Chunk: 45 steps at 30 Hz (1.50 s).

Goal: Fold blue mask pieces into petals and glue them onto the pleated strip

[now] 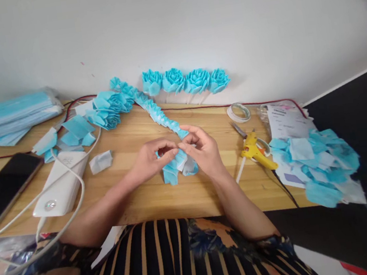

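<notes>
At the middle of the table my left hand (155, 159) and my right hand (205, 150) meet, thumbs and fingers pinched together. Whatever is between the fingertips is too small and covered to make out. Right under them lie light-blue and white cut pieces of mask fabric (171, 175), partly hidden by the fingers. A long row of overlapping folded blue petals (152, 110) runs from the back left down to my right fingertips. Left of that row sits a bunch of blue fabric roses (109, 109). Several more blue roses (173, 80) on white stems lean against the wall.
To the right are a yellow glue gun (255, 150), scissors (239, 130), a tape roll (238, 112) and a heap of blue scraps (319, 159). Leftward lie a white power bank (61, 184) with a looping cable, a phone (6, 189) and a mask stack (13, 116).
</notes>
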### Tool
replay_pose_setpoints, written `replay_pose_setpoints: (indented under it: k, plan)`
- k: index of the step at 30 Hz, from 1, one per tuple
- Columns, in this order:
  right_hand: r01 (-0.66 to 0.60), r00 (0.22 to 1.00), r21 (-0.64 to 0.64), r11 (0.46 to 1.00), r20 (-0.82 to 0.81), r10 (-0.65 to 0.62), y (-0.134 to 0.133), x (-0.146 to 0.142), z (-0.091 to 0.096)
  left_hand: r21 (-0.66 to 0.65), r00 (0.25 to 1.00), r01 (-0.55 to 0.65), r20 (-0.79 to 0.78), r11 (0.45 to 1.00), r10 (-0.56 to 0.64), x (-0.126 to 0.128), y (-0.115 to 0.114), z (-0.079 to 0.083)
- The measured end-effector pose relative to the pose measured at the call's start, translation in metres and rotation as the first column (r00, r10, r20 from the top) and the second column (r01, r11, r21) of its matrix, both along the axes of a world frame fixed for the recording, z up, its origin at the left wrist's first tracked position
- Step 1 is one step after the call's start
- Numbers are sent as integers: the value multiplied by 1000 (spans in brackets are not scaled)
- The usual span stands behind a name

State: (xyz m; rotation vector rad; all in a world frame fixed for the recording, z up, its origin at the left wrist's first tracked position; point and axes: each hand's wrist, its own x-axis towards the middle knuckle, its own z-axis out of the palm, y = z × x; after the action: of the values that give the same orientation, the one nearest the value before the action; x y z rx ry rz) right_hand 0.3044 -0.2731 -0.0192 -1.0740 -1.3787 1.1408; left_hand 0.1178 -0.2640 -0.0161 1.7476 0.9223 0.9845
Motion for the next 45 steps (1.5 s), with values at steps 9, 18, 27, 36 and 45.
replay_pose_setpoints:
  k: [9, 18, 27, 36, 45]
  plan:
    - [20, 992, -51, 998, -124, -26, 4, 7, -7, -117, 995, -98, 22, 988, 101, 2, 1, 2]
    - [-105, 990, -77, 991, -105, 96, 4, 4, -5, -167, 973, -192, 95, 967, 210, 1, 2, 0]
    - [-93, 996, -50, 994, -16, 92, 2, 0, -9, -181, 988, -114, 82, 977, 131, 3, 1, 3]
    - [56, 988, -44, 997, -144, -62, 8, 7, -7, -264, 956, -183, 176, 947, 234, 0, 7, -2]
    - [209, 972, -30, 977, -105, -211, 10, 9, -7, -291, 932, -250, 185, 924, 311, -2, 9, -5]
